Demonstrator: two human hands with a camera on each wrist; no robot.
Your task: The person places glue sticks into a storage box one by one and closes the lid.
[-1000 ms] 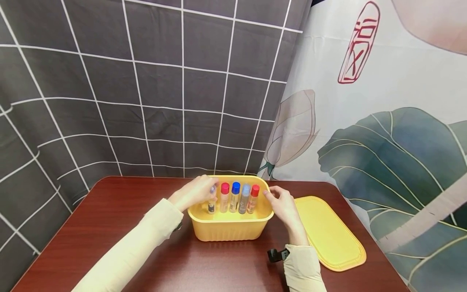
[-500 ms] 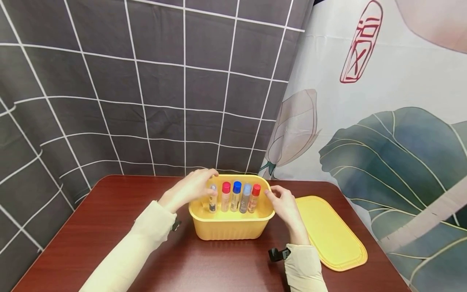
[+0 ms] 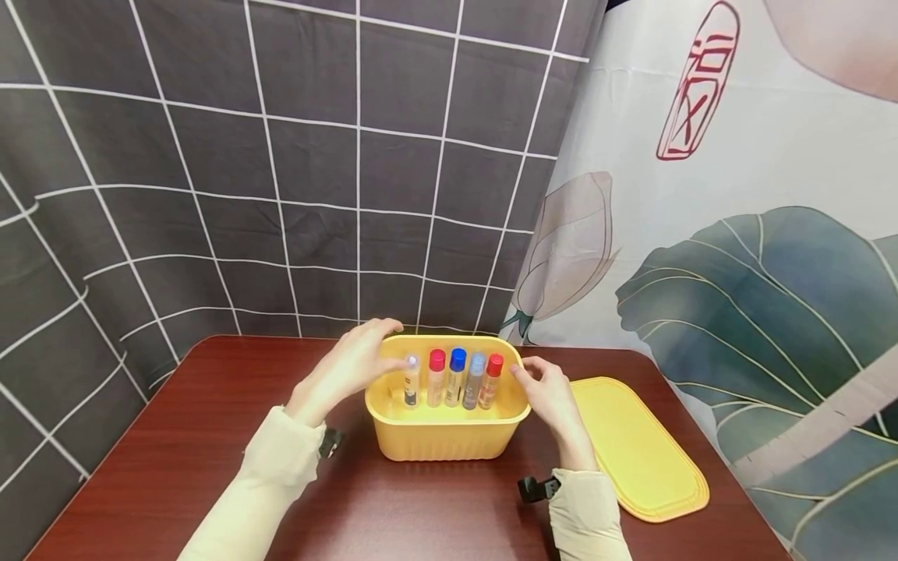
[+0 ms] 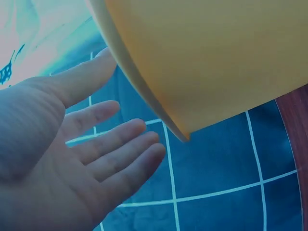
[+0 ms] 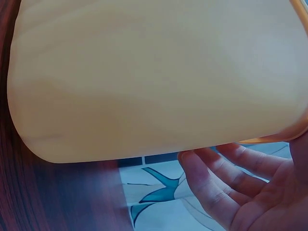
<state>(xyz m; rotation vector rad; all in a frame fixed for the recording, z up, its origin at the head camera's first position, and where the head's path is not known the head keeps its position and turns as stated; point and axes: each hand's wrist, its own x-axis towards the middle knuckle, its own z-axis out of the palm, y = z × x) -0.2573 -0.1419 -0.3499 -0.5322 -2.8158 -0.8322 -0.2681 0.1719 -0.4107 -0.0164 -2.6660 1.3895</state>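
A yellow plastic bin point(image 3: 445, 442) stands on the table, its wall filling much of both wrist views. Inside, several slim tubes stand in a row: a pale-capped one point(image 3: 411, 383) at the left, then pink-capped point(image 3: 436, 380), dark-blue-capped point(image 3: 456, 380), light-blue-capped point(image 3: 474, 383) and red-capped point(image 3: 490, 383). My left hand point(image 3: 344, 366) is at the bin's left end, fingers spread and holding nothing; its thumb tip is at the rim beside the pale-capped tube. My right hand point(image 3: 556, 396) holds the right rim, thumb at the edge and fingers bent along the outside.
A flat yellow lid point(image 3: 641, 452) lies on the dark red table point(image 3: 435, 514), right of my right forearm. Behind the table hang a dark grid-patterned curtain point(image 3: 309, 171) and a white cloth point(image 3: 624, 109) with leaf prints.
My left hand has let go of the pale-capped tube and drawn back left to the bin's end, its fingers opening out. The right hand has stayed on the right rim.
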